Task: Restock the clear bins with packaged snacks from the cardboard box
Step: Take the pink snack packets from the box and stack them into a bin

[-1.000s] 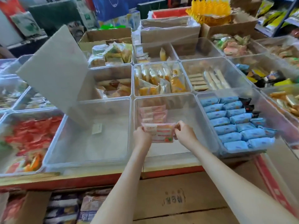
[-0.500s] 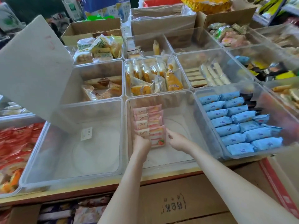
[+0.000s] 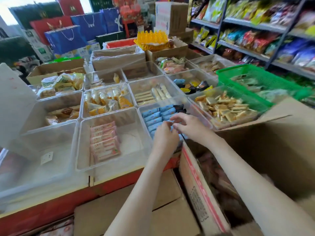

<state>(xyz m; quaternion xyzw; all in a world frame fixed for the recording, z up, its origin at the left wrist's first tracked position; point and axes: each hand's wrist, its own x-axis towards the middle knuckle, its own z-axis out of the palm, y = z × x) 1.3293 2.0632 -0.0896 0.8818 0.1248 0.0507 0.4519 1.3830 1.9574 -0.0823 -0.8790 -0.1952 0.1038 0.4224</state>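
A row of pink snack packets [image 3: 104, 142] lies in the left half of a clear bin [image 3: 132, 142] at the front of the counter. My left hand [image 3: 164, 136] and my right hand [image 3: 187, 125] hover close together over the neighbouring bin of blue packets [image 3: 153, 116], fingers loosely apart, with nothing visible in either. The open cardboard box [image 3: 192, 181], marked with a red stripe, stands below my right forearm. Blurred brownish packets [image 3: 219, 178] lie inside it.
An almost bare clear bin [image 3: 51, 147] sits at the front left under a raised grey lid [image 3: 15, 103]. Behind are several stocked clear bins, and a green basket [image 3: 255, 79] stands at the right. Snack shelves [image 3: 255, 31] line the far right. A closed carton [image 3: 119, 210] stands below the counter.
Both hands let go of the pink packets, now resting in the bin, and moved right over the blue packets. The view swung right and up, bringing the open cardboard box and shelves into sight.
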